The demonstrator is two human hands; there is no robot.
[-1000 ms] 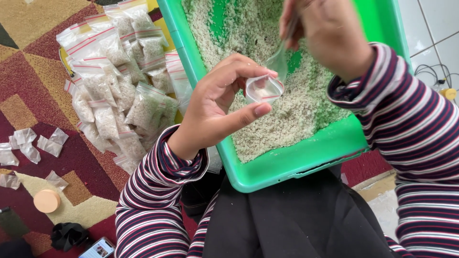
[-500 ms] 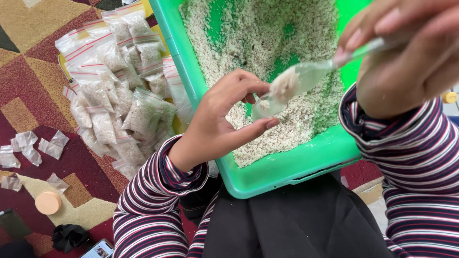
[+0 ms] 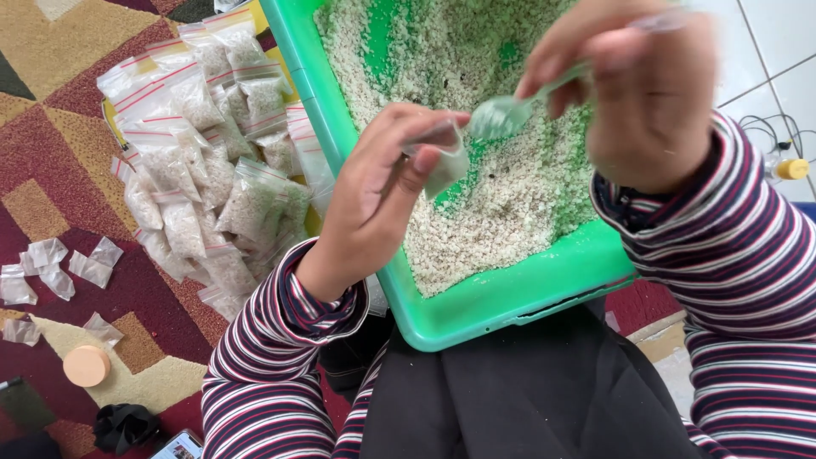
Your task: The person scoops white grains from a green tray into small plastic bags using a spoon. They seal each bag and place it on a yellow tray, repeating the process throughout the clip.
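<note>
- Green plastic tray [image 3: 510, 297] resting on the lap, half covered in pale crumbly grain [image 3: 501, 212], bare green patches showing near the far end
- Left hand [image 3: 374, 200] curled over the tray's left rim, thumb and fingertips pinching a small clear bag [image 3: 442, 161] by its mouth, bag hanging over the grain near the middle of the tray
- Right hand [image 3: 646, 93] blurred, closed around the handle of a clear plastic spoon [image 3: 501, 115]; spoon bowl right at the bag's opening, touching or just about, hard to say which
- Can't tell how much grain sits in the spoon or the bag, too smeared
- Bag looks featherlight, floppy and a bit slick, so probably best held at the top edge with the mouth kept open; gripping lower down would likely squash it shut
- Grain looks dry and loose, likely to spill off the spoon with any tilt
- Pile of filled bags [image 3: 204, 170] with red zip strips heaped on the carpet [image 3: 51, 153] just beside the tray's left edge
- Few empty flat bags [image 3: 51, 268] scattered further left on the carpet, well apart from the tray
- Round peach-coloured lid [image 3: 86, 365] near the carpet's bottom-left corner, dark crumpled thing [image 3: 123, 425] just below it
- Striped long sleeves on both arms, dark trousers under the tray
</note>
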